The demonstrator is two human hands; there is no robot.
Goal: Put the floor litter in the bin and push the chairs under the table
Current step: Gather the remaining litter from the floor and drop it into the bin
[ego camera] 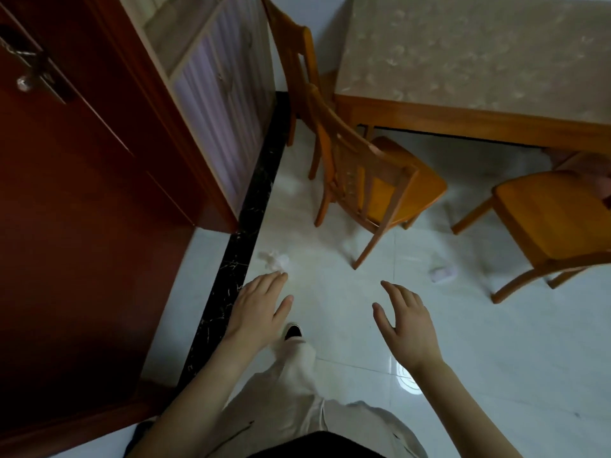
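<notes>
— Since both hands hang empty with fingers spread, which goes for the tissue (274,261) on the floor (330,292)?
— Left hand (261,309); it's nearest, right hand (408,328) well apart. Probably light, soft, crushable: pinch the middle.
— And the chair (373,180)?
— Stiff wood; push its backrest toward the table (463,117).

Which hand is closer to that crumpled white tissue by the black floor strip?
The left hand: its fingers reach just below the crumpled tissue. The right hand hovers open well off to the tissue's right, apart from it.
</notes>
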